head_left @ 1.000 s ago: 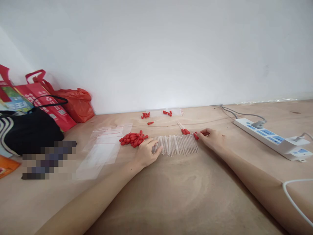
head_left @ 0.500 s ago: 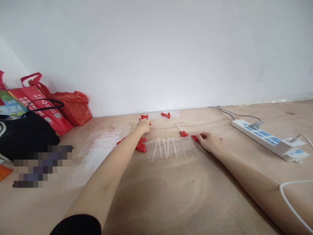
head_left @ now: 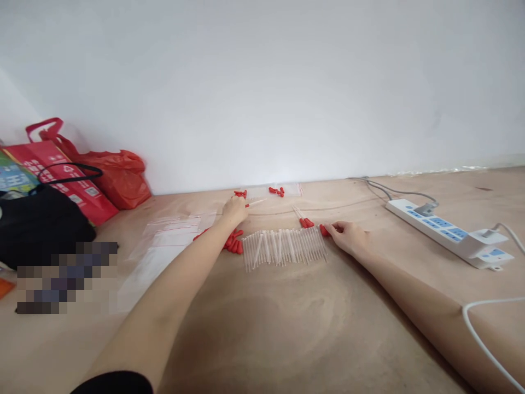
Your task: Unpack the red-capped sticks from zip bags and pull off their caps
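Note:
My left hand (head_left: pixel 235 210) is closed at the back of the table. From its fingers a dropper sticks out to the right, its red end partly hidden and its clear tapered tube (head_left: pixel 258 201) pointing away. My right hand (head_left: pixel 350 236) pinches a red rubber bulb (head_left: pixel 324 230) between thumb and fingertips; whether a tube is attached is hidden. Beside that bulb lies a row of clear tubes (head_left: pixel 283 247). Just behind the row are a few droppers with red bulbs (head_left: pixel 306 222). Loose red bulbs (head_left: pixel 233 243) are heaped at the row's left end, partly behind my left forearm.
Small groups of red bulbs (head_left: pixel 276 191) lie on a clear plastic bag (head_left: pixel 293 189) by the wall. More clear zip bags (head_left: pixel 164 241) are spread at left. Red bags (head_left: pixel 123 178) and a black bag (head_left: pixel 45 227) stand far left. A power strip (head_left: pixel 435 227) with cables lies right.
My left hand has drawn slightly left and turned, with the dropper showing more. My right hand stays at the row's right end with the red bulb. The view has shifted slightly.

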A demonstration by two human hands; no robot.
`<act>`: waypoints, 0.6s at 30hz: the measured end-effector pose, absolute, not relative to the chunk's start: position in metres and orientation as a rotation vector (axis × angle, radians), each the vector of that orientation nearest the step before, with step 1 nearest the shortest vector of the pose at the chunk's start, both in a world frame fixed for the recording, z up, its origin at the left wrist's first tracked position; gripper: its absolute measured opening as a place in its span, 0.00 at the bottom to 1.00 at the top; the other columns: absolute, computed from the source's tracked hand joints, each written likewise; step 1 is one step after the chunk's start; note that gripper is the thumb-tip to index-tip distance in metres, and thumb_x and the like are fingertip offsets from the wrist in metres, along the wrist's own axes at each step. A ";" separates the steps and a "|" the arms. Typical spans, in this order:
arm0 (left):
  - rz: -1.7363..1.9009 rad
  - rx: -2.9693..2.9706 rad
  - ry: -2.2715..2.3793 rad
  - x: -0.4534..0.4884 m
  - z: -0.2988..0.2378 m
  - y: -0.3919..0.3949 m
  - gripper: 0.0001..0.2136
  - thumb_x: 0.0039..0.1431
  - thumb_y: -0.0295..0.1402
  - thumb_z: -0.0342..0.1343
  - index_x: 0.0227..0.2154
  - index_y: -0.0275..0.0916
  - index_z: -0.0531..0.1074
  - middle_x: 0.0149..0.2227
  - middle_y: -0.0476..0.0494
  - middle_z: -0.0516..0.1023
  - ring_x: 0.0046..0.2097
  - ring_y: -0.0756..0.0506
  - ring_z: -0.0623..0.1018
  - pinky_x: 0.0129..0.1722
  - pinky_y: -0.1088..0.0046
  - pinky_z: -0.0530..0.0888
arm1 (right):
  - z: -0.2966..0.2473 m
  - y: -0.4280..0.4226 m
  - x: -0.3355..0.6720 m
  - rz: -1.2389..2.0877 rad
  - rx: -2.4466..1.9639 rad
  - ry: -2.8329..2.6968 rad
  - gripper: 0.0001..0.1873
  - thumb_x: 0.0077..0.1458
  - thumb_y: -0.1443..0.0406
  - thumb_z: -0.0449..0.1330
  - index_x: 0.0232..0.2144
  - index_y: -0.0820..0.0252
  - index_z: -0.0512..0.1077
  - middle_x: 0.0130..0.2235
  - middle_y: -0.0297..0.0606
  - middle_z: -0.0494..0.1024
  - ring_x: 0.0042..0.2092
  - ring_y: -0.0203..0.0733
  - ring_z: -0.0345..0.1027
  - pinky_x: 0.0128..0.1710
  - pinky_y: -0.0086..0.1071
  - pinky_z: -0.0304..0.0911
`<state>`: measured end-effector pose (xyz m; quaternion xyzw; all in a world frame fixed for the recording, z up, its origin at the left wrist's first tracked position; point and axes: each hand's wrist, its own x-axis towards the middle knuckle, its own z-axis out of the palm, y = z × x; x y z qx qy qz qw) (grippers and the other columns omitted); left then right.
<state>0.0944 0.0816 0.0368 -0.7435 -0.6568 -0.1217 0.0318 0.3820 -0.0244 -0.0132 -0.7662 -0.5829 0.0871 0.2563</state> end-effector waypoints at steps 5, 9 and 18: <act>-0.564 -2.283 -1.809 0.080 0.044 0.023 0.09 0.55 0.26 0.46 0.38 0.36 0.67 0.42 0.40 0.71 0.45 0.42 0.71 0.44 0.66 0.67 | -0.014 -0.022 0.385 0.265 -2.077 -1.546 0.22 0.50 0.49 0.46 0.30 0.53 0.74 0.30 0.38 0.76 0.35 0.47 0.67 0.38 0.40 0.52; -0.911 -2.417 -1.399 0.068 0.026 -0.034 0.07 0.56 0.28 0.46 0.35 0.37 0.68 0.35 0.45 0.74 0.39 0.45 0.73 0.39 0.68 0.69 | -0.016 -0.027 0.377 -0.025 -1.808 -1.505 0.20 0.53 0.52 0.45 0.32 0.57 0.72 0.29 0.37 0.74 0.33 0.43 0.65 0.40 0.39 0.49; -1.012 -2.508 -0.972 0.081 -0.001 -0.078 0.05 0.55 0.26 0.49 0.32 0.37 0.68 0.31 0.45 0.75 0.34 0.48 0.72 0.35 0.69 0.66 | -0.012 -0.066 0.318 -0.546 -0.878 -2.062 0.12 0.53 0.59 0.54 0.39 0.56 0.70 0.35 0.35 0.75 0.37 0.38 0.64 0.49 0.42 0.43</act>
